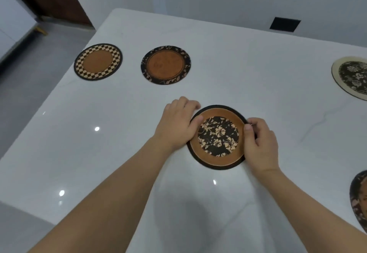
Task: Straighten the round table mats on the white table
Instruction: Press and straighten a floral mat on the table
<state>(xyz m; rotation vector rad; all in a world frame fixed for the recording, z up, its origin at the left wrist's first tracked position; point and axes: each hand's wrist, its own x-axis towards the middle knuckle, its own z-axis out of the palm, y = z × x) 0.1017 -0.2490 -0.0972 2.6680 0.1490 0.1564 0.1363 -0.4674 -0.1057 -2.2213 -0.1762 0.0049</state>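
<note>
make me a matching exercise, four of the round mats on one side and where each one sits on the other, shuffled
Mats:
1. checkered-rim round mat
2. leaf-rim round mat with plain brown centre
3. brown-ring round mat with floral centre
4. cream-rim round mat with dark floral centre

Places:
A. cut off at right edge
B. far left
C. between both hands
D. right of the checkered one

Pairs: 1-B, 2-D, 3-C, 4-A
</note>
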